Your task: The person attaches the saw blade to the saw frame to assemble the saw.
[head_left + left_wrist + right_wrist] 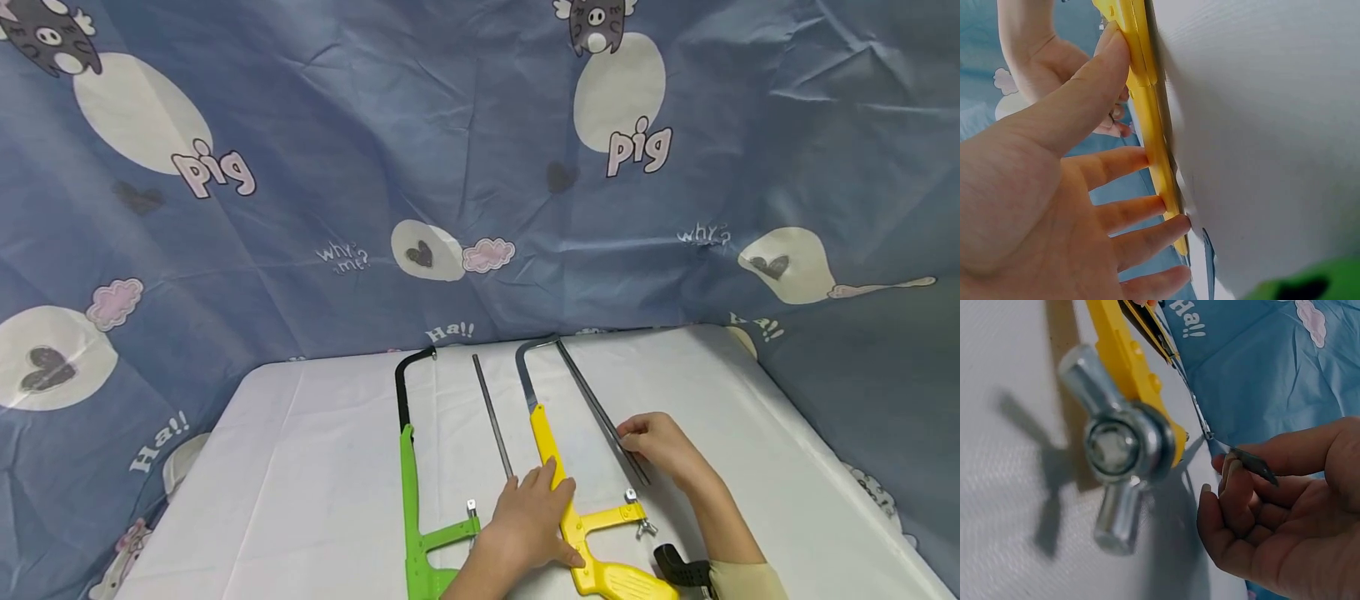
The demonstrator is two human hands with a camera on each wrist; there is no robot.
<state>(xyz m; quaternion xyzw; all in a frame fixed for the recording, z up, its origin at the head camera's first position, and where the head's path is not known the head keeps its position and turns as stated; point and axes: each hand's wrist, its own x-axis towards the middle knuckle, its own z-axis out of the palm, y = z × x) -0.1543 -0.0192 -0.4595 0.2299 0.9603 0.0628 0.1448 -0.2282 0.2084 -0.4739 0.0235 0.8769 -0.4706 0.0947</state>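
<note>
A yellow hacksaw frame [550,437] with a grey metal bow lies on the white tabletop, its handle toward me. My left hand [528,517] rests on it, fingers extended along one edge and thumb against the yellow body [1141,50]. Between thumb and fingers, my right hand [663,446] pinches a thin dark hacksaw blade [588,392] near its close end. The blade's far end meets the tip of the metal bow, and its near end sticks out past my fingers. A silver wing nut [1113,447] sits on the yellow frame's arm, below the right hand.
Left of the yellow frame lies a second dark blade [492,417], its near end behind my left hand. Further left is a green hacksaw frame [409,483] with a black bow. Blue printed cloth [480,167] rises behind the table's far edge.
</note>
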